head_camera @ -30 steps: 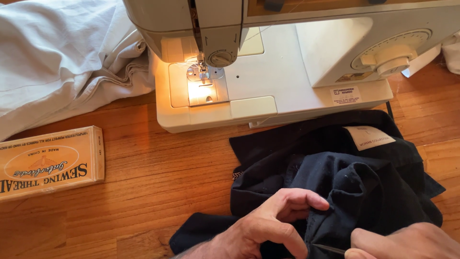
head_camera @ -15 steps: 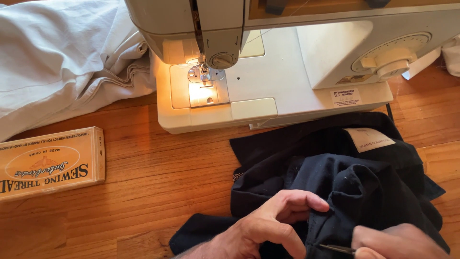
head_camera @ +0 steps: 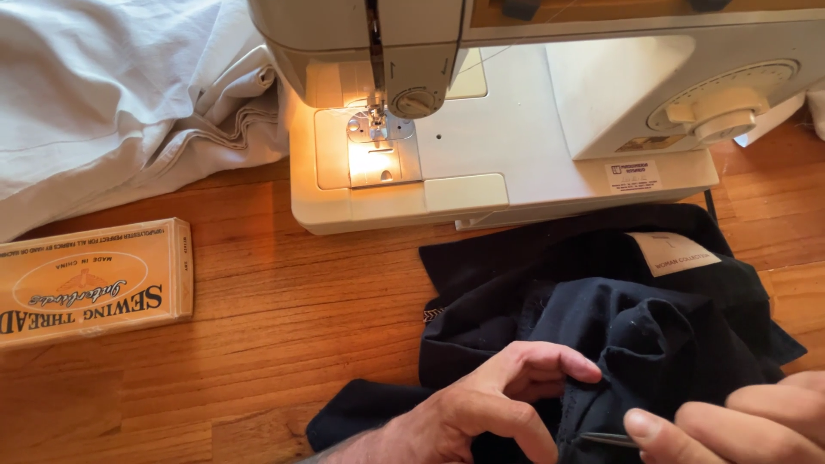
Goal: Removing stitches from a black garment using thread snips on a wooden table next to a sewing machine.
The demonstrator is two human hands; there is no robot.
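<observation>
**Two hands at a dark garment in front of the sewing machine**

The person's left hand (head_camera: 481, 408) lies on a bunched dark navy garment (head_camera: 636, 335) at the near edge of the wooden table (head_camera: 284, 326), fingers curled and pressing a fold of the cloth, the forefinger stretched out towards the right. The right hand (head_camera: 739, 425) comes in from the lower right corner, thumb and forefinger pinched on a thin metal tool (head_camera: 606, 439) whose tip rests against the cloth; whether it is a needle, a pin or a seam ripper I cannot tell. The garment sits just in front of the white sewing machine (head_camera: 533, 129), its pale label (head_camera: 675, 252) turned up near the machine's base. The machine's lamp is lit over the needle plate (head_camera: 378, 155). To the left, well apart from the hands, a yellow cardboard box (head_camera: 90, 279) lies flat on the table. Behind it, a heap of white cloth (head_camera: 120, 94) is crumpled against the left side of the machine.
</observation>
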